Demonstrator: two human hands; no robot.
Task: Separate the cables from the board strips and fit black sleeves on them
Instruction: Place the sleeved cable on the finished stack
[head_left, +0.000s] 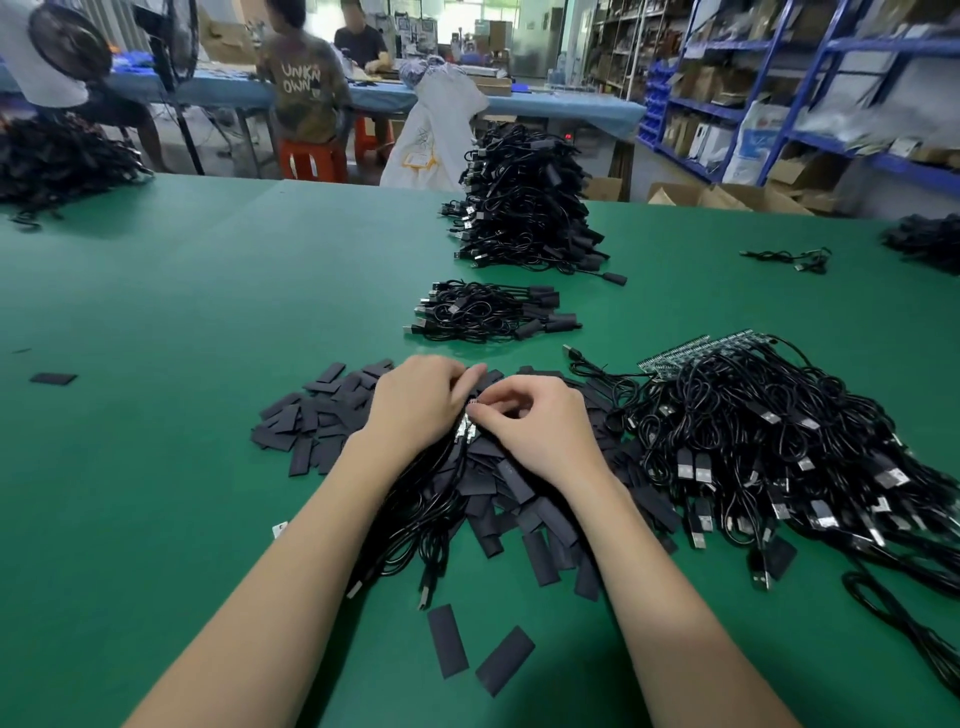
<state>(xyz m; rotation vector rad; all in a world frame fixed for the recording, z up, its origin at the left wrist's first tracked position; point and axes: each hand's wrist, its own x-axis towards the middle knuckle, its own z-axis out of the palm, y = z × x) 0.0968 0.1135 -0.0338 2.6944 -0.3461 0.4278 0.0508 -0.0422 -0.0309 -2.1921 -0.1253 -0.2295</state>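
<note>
Both hands meeting over the middle of the loose heap of flat black rectangular sleeves (483, 478). Left hand (415, 400) curled over a bundle of thin black USB cables (415, 514) that trails toward the body; right hand (535, 415) with fingers (506, 410) pinched narrow on a small silvery board end (470, 423) between the two hands. Exact contact partly hidden by knuckles; cannot tell if a sleeve is already on.

Handling, as judgement: cables light, floppy, prone to tangling, so best gripped close behind the board end, not mid-length. Board tab small, stiff, likely brittle at the solder joint; snap off with a short bend, no twisting on the wire. Sleeves thin, soft, flattened, probably slick; mouth needs squeezing open edge-on before sliding over the tab. Two stray sleeves (478, 649) lying apart, nearer the body.

Unprocessed stock: big tangled mound of black cables with green perforated board strips (691, 353) showing at its far edge, right of the hands. Finished-looking small stack of sleeved cables (488, 312) beyond the hands, tall pile (524, 208) farther back.

Surface: green matte counter (182, 312), flat, looks grippy enough that parts stay put. Another dark cable heap (57, 156) at far left.

Room: workshop, blue metal shelving (779, 93) with boxes on the right, people seated at a blue-covered bench (545, 104) behind, white sack (436, 135) beside it.
</note>
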